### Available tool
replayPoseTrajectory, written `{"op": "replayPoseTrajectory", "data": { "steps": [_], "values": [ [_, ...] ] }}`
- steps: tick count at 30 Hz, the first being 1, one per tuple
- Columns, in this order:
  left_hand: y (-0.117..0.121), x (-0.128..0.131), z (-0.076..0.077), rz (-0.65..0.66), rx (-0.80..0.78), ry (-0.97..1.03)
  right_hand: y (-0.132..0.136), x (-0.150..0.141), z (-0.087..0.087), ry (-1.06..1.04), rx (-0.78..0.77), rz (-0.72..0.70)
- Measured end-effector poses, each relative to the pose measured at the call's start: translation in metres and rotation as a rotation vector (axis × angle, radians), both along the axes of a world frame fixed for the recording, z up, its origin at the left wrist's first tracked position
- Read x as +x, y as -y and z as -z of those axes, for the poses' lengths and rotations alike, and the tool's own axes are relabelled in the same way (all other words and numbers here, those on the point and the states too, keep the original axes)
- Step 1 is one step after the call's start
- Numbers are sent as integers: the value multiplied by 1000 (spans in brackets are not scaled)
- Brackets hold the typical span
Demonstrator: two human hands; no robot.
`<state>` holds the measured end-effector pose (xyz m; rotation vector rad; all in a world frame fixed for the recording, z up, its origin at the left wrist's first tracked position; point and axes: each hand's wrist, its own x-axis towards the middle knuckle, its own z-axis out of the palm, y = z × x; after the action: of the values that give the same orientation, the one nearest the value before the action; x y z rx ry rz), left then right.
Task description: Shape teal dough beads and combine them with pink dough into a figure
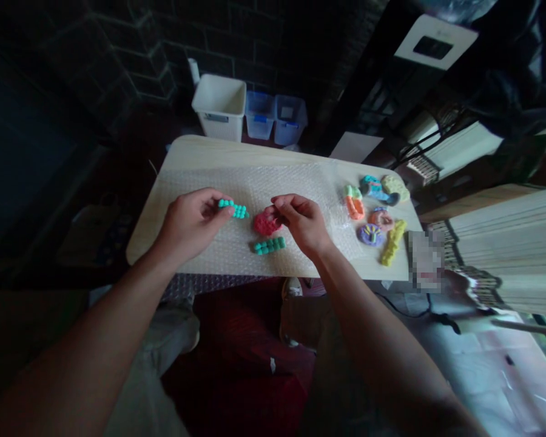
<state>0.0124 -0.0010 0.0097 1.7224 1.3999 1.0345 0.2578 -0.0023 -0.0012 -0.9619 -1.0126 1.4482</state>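
Observation:
My left hand [190, 223] pinches a turquoise bumpy clay bar [233, 209] between thumb and fingers. My right hand [301, 221] has its fingertips on a red clay lump [266, 223], which rests on the bubble wrap [273, 188] covering the pale wooden table [195, 152]. A second turquoise clay bar [270, 245] lies between my hands, touching neither. To the right sit several clay shapes, including an orange and green piece [354, 202], a purple clay ring [370, 234], a pink clay ring [381, 218] and a yellow clay stick [393, 243].
Beyond the table's far edge stand a white slotted bin [219, 106] and two translucent blue bins [259, 115]. Stacks of pale wooden slats [505, 243] fill the right side. A blurred patch [426, 261] covers the table's right corner.

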Motion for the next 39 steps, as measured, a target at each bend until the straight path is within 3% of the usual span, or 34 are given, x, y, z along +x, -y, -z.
{"op": "replayPoseTrajectory", "data": {
  "steps": [6,16,39],
  "values": [
    [3,8,-9,10,-16,84,6,-1,-15,-30,31,112],
    [-6,23,-26,43,-25,112,-12,3,3,-34,-56,52],
    [12,11,-36,84,-89,23,-9,5,-4,-132,-72,17]
  ]
}}
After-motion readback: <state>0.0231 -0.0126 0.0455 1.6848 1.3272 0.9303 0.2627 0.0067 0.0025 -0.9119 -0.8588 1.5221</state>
